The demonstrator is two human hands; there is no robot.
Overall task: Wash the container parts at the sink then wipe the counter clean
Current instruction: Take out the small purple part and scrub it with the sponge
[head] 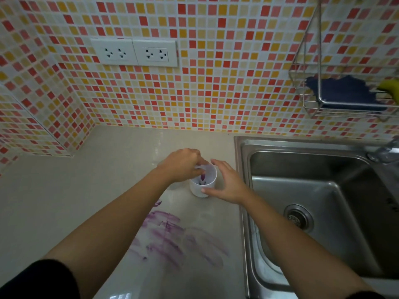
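The desk (90, 201) was a pale, glossy beige slab running into a corner, with purple smears (172, 236) rubbed across it near the front edge. Behind it rose a wall of mosaic tiles (216, 93) in red, orange, pink and cream, carrying a double socket plate (134, 52). To the right, a steel sink (240, 169) was set into the desk, its drain (299, 217) showing in the basin. A wire rack (311, 108) hung on the wall above the sink and held a dark blue cloth (345, 92).

The white container (204, 188) stood upright on the desk just left of the sink's rim, beyond the smears. The left hand (182, 165) had its fingers curled down into the container's mouth. The right hand (227, 184) was spread loosely round the container's right side, thumb tip touching the lower wall.

Something purple (203, 177) sat inside the container, too small to identify, and the left fingertips were hidden there, so I could not tell whether they pinched anything. A yellow object (390, 87) in the rack and the tap (385, 153) were cut off by the right edge.
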